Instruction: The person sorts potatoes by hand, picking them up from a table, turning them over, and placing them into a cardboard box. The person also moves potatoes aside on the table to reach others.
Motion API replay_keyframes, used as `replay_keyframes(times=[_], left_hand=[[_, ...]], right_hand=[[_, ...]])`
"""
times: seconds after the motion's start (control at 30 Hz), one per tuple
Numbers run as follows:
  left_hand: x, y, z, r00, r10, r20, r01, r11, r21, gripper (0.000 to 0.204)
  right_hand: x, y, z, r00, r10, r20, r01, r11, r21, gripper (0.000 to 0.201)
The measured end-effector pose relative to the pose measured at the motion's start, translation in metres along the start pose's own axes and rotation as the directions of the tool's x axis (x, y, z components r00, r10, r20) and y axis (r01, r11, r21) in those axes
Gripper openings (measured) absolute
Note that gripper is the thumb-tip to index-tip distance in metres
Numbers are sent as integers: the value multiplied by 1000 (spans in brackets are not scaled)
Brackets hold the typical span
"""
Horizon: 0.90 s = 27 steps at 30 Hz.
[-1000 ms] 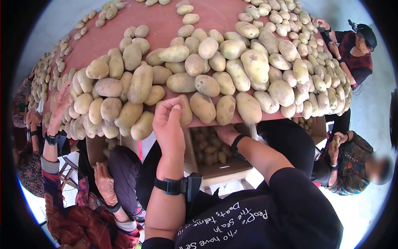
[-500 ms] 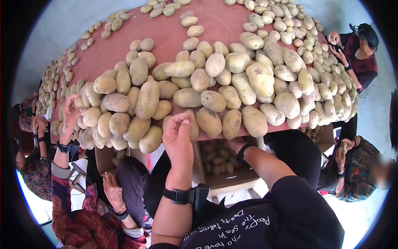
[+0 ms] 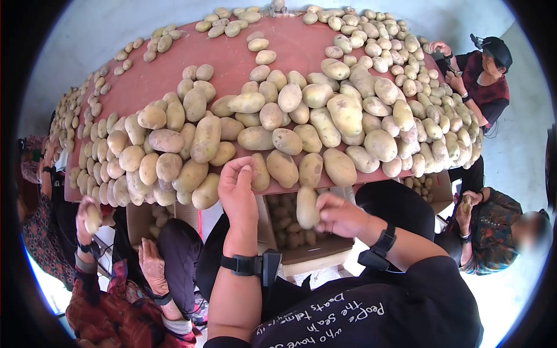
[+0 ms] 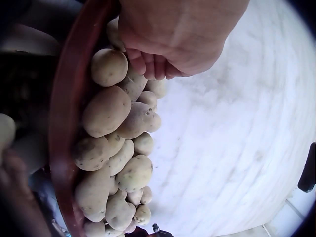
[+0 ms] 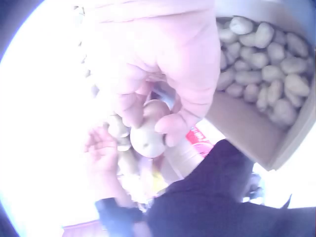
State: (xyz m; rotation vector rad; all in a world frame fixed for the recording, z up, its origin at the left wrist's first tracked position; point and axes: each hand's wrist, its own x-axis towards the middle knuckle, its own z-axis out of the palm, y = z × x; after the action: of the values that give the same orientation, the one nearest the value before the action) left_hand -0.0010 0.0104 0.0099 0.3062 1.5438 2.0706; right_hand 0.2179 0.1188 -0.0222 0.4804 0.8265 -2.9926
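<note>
My right hand (image 3: 343, 216) pinches a potato (image 3: 307, 207) above the open cardboard box, just off the table's front edge. From the right wrist, the thumb and fingers grip that potato (image 5: 149, 139) from both sides. My left hand (image 3: 238, 191) is at the table edge with loosely curled fingers, holding nothing that shows. Beside its fingers lies a small potato (image 3: 260, 172). In the left wrist view, the hand (image 4: 175, 37) overlaps the near end of a row of potatoes (image 4: 106, 111).
Potatoes are heaped over the red table (image 3: 243, 52). Below its edge stands a cardboard box (image 3: 318, 250) with potatoes inside. To the left, another person's hand (image 3: 86, 220) holds a potato; more people sit around the table.
My right hand has come up out of the box with a potato in its fingers. My left hand has stayed at the table edge. The neighbour's raised hand has dropped below the edge, holding a potato.
</note>
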Motion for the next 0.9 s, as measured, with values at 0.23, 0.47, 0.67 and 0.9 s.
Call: replay_keyframes(times=[0.23,0.47,0.67,0.9], left_hand=[[0,-7,2,1000,-1,-8,1,1000,19,13],[0,-7,1,1000,-10,9,11,999,-46,13],[0,-4,5,1000,-13,3,13,1000,-11,14],[-1,-2,6,1000,-19,-7,19,999,41,14]], right_hand=[[33,-65,53,926,-377,22,375,908,-185,44],[7,-64,11,959,215,188,-93,857,-507,42],[42,13,-72,677,523,-517,-325,-418,-849,33],[85,73,-149,873,-185,-451,-416,-765,-491,33]])
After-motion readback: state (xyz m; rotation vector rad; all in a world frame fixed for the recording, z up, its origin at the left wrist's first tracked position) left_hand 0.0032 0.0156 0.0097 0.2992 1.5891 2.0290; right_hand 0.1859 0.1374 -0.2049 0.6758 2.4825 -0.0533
